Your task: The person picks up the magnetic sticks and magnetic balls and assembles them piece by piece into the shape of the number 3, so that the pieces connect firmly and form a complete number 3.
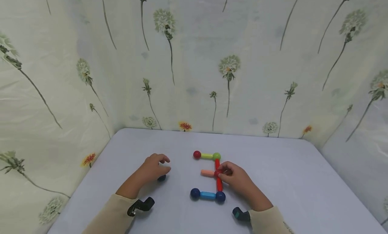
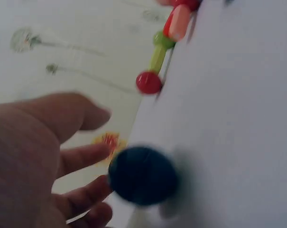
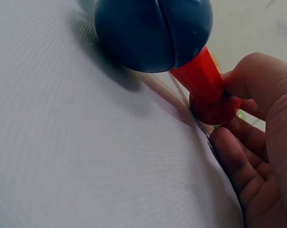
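Observation:
On the white table lies a figure of magnetic balls and rods. My right hand (image 1: pixel 240 180) pinches its middle red ball (image 1: pixel 217 174) between thumb and fingers. Red rods (image 1: pixel 219 184) run from that ball to a green ball (image 1: pixel 216 156) and a dark blue ball (image 1: pixel 220 197). A peach rod (image 1: pixel 207 173) points left from it. My left hand (image 1: pixel 150 169) hovers with thumb and fingers apart beside a loose dark blue ball (image 2: pixel 143 175); whether a fingertip touches it I cannot tell.
At the figure's top left end sits a red ball (image 1: pixel 197 154) on a yellow-green rod (image 1: pixel 207 156). A light blue rod (image 1: pixel 207 195) joins another dark blue ball (image 1: pixel 195 193) at the near end. A flowered cloth (image 1: pixel 194 58) hangs behind the table (image 1: pixel 282 170).

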Demonstrator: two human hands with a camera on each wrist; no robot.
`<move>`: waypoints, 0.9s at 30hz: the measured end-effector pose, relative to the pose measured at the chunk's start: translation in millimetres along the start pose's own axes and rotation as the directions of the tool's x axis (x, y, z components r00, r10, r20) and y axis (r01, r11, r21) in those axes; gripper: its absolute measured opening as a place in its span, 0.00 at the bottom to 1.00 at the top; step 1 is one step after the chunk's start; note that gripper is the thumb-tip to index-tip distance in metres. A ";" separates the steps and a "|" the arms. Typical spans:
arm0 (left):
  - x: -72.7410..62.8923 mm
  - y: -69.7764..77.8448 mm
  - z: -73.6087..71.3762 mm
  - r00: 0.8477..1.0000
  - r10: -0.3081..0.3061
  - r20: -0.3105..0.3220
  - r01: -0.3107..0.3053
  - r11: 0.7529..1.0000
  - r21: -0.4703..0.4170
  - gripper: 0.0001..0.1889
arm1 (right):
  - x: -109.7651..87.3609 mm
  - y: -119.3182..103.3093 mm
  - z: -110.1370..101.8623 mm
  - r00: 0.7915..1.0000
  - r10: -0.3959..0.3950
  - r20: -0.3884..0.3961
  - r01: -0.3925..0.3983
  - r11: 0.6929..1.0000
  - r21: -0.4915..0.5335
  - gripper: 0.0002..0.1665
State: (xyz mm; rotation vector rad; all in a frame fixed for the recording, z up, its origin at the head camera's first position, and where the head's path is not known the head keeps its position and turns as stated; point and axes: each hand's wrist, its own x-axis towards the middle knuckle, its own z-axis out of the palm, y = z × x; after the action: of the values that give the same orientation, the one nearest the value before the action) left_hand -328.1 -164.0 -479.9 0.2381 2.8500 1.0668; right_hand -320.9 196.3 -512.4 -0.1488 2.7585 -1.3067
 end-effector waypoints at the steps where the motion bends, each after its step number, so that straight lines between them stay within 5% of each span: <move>1: -0.1 -4.5 -4.4 0.999 0.004 0.032 -0.004 1.000 -0.002 0.17 | 0.1 0.4 0.1 1.000 0.000 -0.001 0.000 1.000 0.001 0.11; 11: -1.5 -34.7 -20.8 0.964 0.112 0.242 -0.095 0.992 -0.080 0.32 | 0.8 2.2 -2.1 1.000 -0.004 -0.005 0.004 1.000 0.002 0.11; 18: -1.9 -42.4 -27.6 0.946 0.149 0.289 -0.127 0.988 -0.093 0.28 | 0.8 2.0 -3.3 1.000 -0.007 0.002 0.007 1.000 0.020 0.11; 27: -5.0 -51.6 -35.2 0.897 0.227 0.381 -0.193 0.973 -0.124 0.19 | -1.0 1.5 -1.1 1.000 0.001 0.030 -0.003 0.998 0.069 0.10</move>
State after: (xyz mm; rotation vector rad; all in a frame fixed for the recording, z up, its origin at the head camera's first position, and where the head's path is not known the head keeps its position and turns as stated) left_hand -333.9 -226.0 -487.2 0.6849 2.4532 1.0305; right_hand -320.1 198.2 -512.8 -0.1591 2.6838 -1.3860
